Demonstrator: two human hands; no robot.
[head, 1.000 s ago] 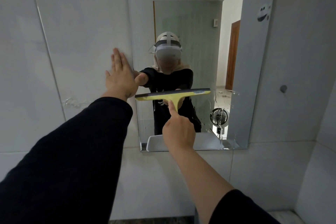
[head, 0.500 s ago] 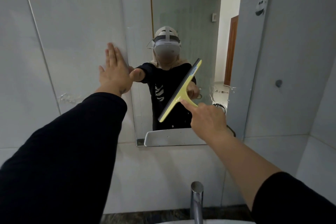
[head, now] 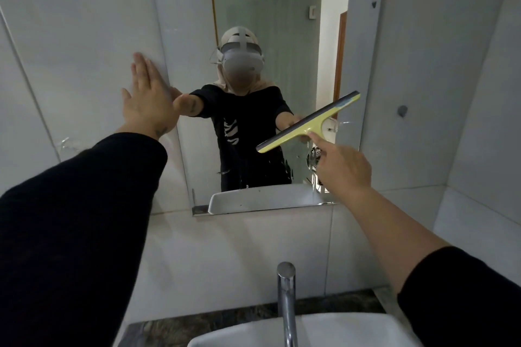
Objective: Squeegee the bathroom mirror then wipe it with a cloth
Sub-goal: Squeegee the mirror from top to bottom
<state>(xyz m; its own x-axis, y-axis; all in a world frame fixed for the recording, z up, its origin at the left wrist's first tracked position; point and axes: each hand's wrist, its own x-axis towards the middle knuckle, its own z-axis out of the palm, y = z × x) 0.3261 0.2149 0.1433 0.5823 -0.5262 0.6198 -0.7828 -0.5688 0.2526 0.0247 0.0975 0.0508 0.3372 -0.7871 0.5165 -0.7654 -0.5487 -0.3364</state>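
Now right hand (head: 342, 167) grips squeegee (head: 308, 122); left hand (head: 146, 98) flat on wall.

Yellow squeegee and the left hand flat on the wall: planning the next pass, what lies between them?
In the head view, only wet mirror glass lies between the yellow squeegee and the left hand.

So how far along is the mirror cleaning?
Midway through squeegeeing. The right hand holds the yellow squeegee tilted against the mirror; the left hand lies flat against the wall beside it. Water streaks near the mirror's lower right remain. No cloth is visible, so wiping is left.
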